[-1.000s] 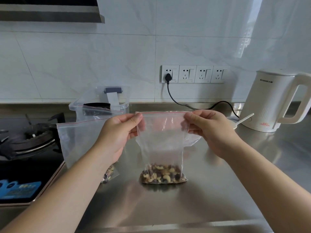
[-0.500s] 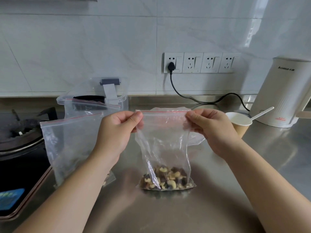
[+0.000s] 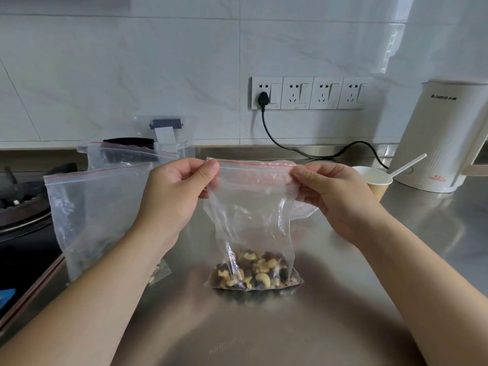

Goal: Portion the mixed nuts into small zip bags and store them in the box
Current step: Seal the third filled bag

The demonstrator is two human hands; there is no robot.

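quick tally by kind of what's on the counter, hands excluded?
Zip bags: 2, held zip bag with mixed nuts, second zip bag
Clear box: 1
Paper cup: 1
Plastic spoon: 1
Kettle: 1
Total: 6

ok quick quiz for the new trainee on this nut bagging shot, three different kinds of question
1. True or false: both hands pinch the top strip of the zip bag that holds the nuts.
2. Which item stands in the paper cup? A) fork B) white spoon C) knife
3. Fill in: the black plug sits in the ____ of the four wall sockets.

Key
1. True: the left hand and the right hand each pinch an end of it.
2. B
3. leftmost
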